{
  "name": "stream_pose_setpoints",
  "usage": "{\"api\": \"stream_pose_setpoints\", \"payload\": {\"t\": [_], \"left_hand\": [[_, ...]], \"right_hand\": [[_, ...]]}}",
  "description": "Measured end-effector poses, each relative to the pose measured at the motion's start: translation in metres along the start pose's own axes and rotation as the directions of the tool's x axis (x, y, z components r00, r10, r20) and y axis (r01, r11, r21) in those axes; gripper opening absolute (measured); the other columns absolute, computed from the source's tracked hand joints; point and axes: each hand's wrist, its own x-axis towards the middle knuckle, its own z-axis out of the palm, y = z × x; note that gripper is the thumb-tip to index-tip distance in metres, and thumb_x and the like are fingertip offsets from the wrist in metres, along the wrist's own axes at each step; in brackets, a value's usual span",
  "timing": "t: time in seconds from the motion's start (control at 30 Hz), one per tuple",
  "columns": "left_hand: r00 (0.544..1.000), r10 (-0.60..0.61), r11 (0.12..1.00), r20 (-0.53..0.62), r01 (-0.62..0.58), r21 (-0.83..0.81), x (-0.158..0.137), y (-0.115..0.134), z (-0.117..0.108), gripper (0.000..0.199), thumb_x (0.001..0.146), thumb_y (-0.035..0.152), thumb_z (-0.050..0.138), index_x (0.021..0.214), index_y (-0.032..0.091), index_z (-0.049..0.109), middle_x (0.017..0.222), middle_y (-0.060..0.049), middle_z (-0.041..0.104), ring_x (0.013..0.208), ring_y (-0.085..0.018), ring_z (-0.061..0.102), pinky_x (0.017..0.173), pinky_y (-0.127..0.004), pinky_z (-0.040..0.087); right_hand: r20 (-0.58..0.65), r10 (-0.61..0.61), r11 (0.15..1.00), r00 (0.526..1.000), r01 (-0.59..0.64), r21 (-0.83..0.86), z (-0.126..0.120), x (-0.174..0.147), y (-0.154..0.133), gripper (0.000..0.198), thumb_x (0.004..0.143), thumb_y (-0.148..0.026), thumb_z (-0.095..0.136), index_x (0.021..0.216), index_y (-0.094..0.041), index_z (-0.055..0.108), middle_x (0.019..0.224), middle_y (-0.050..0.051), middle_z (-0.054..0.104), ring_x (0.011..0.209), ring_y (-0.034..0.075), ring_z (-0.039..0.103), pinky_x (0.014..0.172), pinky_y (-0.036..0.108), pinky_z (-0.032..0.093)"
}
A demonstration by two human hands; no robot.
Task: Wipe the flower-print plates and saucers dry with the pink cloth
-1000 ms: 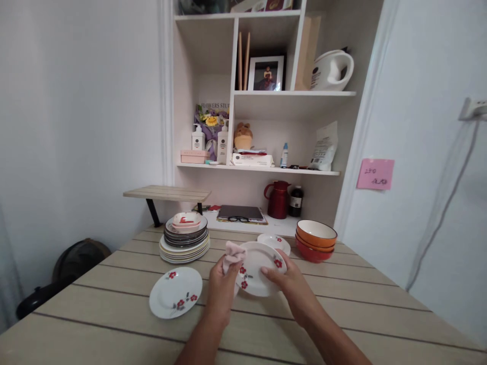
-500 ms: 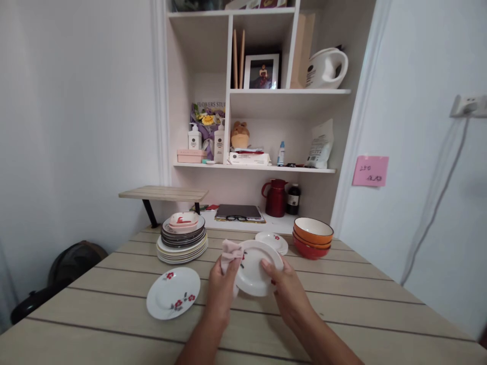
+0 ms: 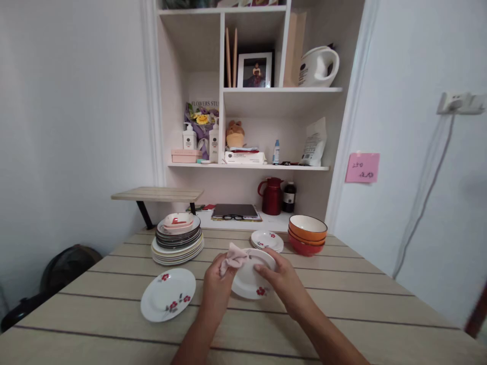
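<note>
A small white plate with red flowers is held tilted above the table, between both hands. My right hand grips its right side, thumb on the upper face and fingers at the rim. In my left hand is a bunched pale pink cloth, pressed against the plate's left edge; the fingers behind it are hidden. Left of my hands lies a larger white flowered plate. Just beyond them sits a short stack of small flowered plates.
A tall stack of plates, topped by small dishes, stands at the back left. Orange and red bowls are nested at the back right. Behind are a laptop with glasses, a red jug and a raised wooden shelf.
The held plate has been turned, so a red flower now shows at its lower right. The cloth has shifted slightly on its left edge. The view has swung a little to the right.
</note>
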Motion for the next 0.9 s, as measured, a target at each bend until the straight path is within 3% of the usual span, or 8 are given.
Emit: {"api": "stream_pose_setpoints", "payload": {"t": [0.13,0.27,0.47,0.7,0.8,0.9], "left_hand": [[0.999,0.041,0.998,0.004,-0.041,0.046,0.001,0.001,-0.002,0.029,0.069,0.038,0.073,0.089,0.017,0.072,0.088,-0.007,0.074,0.081,-0.020,0.064,0.072,-0.025,0.048],[0.998,-0.050,0.995,-0.033,0.047,-0.093,-0.001,-0.003,0.002,0.039,0.066,0.043,0.076,0.093,0.015,0.072,0.085,-0.007,0.074,0.077,-0.019,0.065,0.068,-0.025,0.049],[0.975,-0.222,0.892,0.020,0.211,-0.401,-0.006,-0.003,0.010,0.054,0.071,0.043,0.075,0.117,0.018,0.064,0.100,-0.009,0.074,0.086,-0.019,0.069,0.078,-0.028,0.052],[0.965,-0.223,0.794,0.137,0.262,-0.548,-0.008,-0.007,0.017,0.051,0.073,0.042,0.074,0.118,0.020,0.064,0.110,-0.011,0.072,0.095,-0.022,0.068,0.086,-0.032,0.052],[0.972,-0.213,0.816,0.097,0.232,-0.529,-0.008,-0.006,0.017,0.054,0.071,0.043,0.075,0.116,0.017,0.065,0.106,-0.013,0.073,0.092,-0.023,0.069,0.084,-0.034,0.052],[0.983,-0.181,0.904,-0.028,0.155,-0.398,-0.006,-0.005,0.012,0.049,0.070,0.044,0.074,0.110,0.016,0.067,0.099,-0.011,0.074,0.086,-0.022,0.068,0.078,-0.032,0.052]], "right_hand": [[0.034,-0.039,0.999,0.999,0.040,-0.015,-0.002,-0.001,0.001,0.027,0.073,-0.033,0.070,0.096,-0.019,0.069,0.088,0.002,0.068,0.076,0.019,0.058,0.068,0.029,0.046],[0.029,0.008,0.988,1.000,-0.012,0.154,0.005,-0.004,0.001,0.025,0.075,-0.035,0.069,0.095,-0.019,0.068,0.081,0.001,0.068,0.071,0.017,0.058,0.063,0.027,0.045],[-0.104,0.122,0.885,0.987,-0.060,0.462,0.019,-0.005,0.006,0.044,0.073,-0.037,0.074,0.113,-0.023,0.062,0.100,0.003,0.073,0.085,0.021,0.066,0.079,0.031,0.049],[-0.183,0.219,0.813,0.958,-0.076,0.578,0.025,-0.007,0.007,0.069,0.068,-0.036,0.078,0.130,-0.024,0.053,0.110,0.007,0.071,0.092,0.025,0.067,0.080,0.035,0.052],[-0.174,0.223,0.818,0.959,-0.086,0.569,0.025,-0.007,0.006,0.069,0.068,-0.037,0.077,0.131,-0.024,0.052,0.112,0.007,0.071,0.091,0.024,0.067,0.078,0.035,0.053],[-0.104,0.205,0.876,0.973,-0.135,0.462,0.018,-0.005,0.005,0.060,0.069,-0.036,0.075,0.125,-0.025,0.056,0.108,0.005,0.071,0.087,0.023,0.066,0.075,0.033,0.052]]}}
